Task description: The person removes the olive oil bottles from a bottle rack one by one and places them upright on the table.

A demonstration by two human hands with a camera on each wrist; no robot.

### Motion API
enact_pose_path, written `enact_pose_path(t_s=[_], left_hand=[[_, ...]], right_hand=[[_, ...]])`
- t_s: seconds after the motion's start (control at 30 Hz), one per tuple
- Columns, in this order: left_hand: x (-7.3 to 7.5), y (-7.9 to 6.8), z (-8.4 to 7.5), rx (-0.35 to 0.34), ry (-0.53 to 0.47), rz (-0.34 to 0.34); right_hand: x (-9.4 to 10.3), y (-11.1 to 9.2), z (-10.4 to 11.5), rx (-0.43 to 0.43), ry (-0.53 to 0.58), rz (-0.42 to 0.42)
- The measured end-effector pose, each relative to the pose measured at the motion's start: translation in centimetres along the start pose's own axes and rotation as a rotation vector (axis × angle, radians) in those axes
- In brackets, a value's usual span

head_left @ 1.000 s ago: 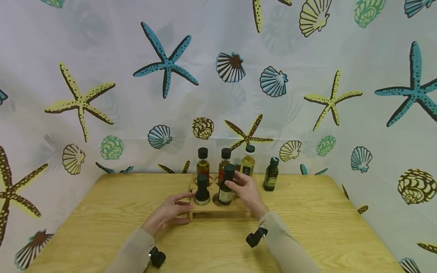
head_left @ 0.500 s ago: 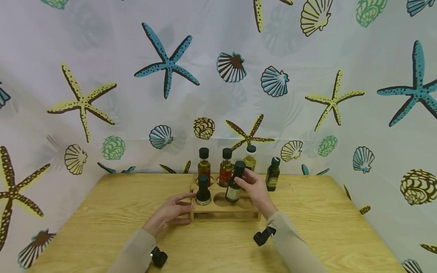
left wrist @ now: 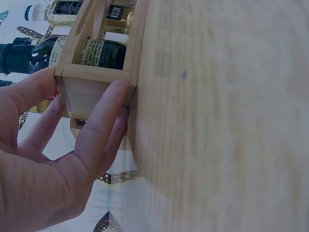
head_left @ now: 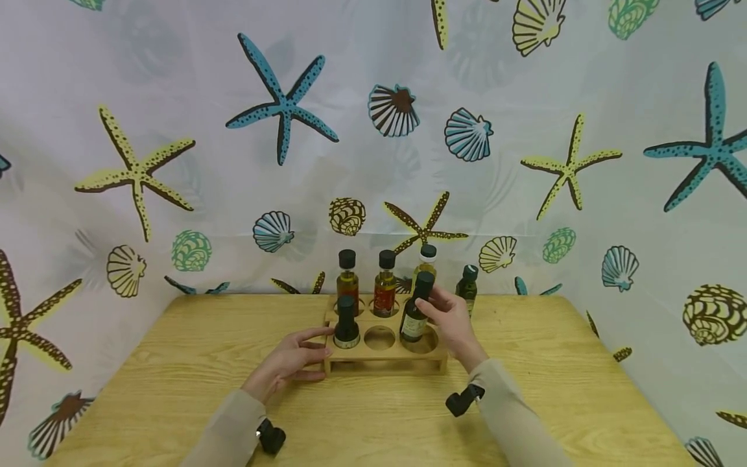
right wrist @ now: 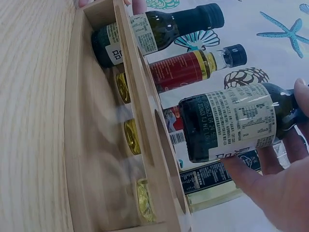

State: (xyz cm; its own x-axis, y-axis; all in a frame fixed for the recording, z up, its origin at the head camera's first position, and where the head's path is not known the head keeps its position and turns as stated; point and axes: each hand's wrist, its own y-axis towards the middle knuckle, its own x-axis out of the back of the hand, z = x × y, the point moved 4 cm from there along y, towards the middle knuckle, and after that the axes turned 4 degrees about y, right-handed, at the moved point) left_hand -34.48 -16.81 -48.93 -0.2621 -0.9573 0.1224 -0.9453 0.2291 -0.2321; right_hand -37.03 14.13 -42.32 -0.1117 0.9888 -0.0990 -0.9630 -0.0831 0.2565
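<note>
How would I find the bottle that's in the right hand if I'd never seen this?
Find the wooden rack on the table, then its front row's right-hand hole. Over it, the right hand holds a tilted dark bottle with a black cap and pale label. The similar bottle at the row's left end stands upright; this is the only one in a hand.

From the person's head, the widest and farthest view faces forward and down over the bench [head_left: 373,415] towards the patterned cloth [head_left: 373,175]. The left wrist camera, turned sideways, looks closely at the wooden rack's [left wrist: 82,96] left end; the right one, also sideways, closely faces its front and the held bottle [right wrist: 241,121]. All three share the rack.
</note>
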Motion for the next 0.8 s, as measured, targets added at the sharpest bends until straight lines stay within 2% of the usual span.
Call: enact_pose_path(t_s=[0.23, 0.57, 0.8], left_hand=[[0.0, 0.1, 0.0, 0.000, -0.004, -0.002], [-0.2, 0.1, 0.0, 0.004, 0.003, 0.000], [-0.2, 0.1, 0.0, 0.013, -0.007, -0.014]], right_hand=[[0.9, 0.0, 0.0, -0.005, -0.012, -0.001], [3.1, 0.0, 0.0, -0.028, -0.045, -0.060], [4.4, -0.1, 0.1, -0.038, -0.119, -0.076]])
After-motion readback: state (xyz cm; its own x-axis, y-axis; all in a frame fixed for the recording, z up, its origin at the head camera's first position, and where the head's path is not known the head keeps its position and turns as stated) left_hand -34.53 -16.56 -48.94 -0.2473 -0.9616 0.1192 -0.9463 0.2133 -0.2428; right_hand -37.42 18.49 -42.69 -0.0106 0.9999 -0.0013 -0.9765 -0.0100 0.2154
